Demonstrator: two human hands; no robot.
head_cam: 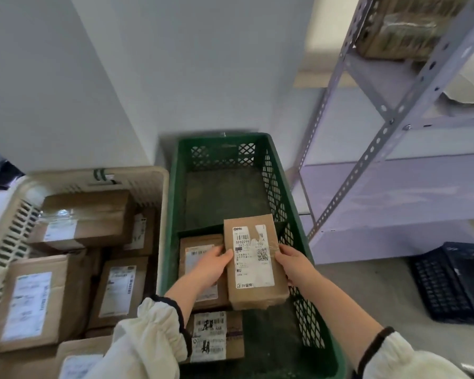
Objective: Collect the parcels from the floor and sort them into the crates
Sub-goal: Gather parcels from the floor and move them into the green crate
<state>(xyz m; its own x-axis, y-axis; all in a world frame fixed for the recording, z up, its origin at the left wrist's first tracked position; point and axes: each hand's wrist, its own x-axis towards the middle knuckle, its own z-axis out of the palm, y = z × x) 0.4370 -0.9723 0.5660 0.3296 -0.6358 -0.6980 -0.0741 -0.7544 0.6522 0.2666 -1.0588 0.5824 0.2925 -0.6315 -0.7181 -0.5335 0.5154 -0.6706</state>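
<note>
Parcel [253, 258] in hand was a brown box with a white label facing up, held inside the green crate [170, 228] over its right half. We could not tell whether it touched the bottom. Both hands were clamped on it, the left hand [211, 265] on its left long edge and the right hand [294, 265] on its right. A second parcel [193, 253] and a third parcel [216, 337] lay flat along the crate's left side.

We judged the step to be the set-down. It would be done well by lowering the parcel level beside the second, label up and off the mesh wall, releasing only once it rested.

A beige crate [137, 175] just to the left was packed with parcels. To the right stood a metal shelf [394, 110], with a dark crate [449, 285] on the grey floor [381, 291]. A pale wall [148, 77] stood behind.
</note>
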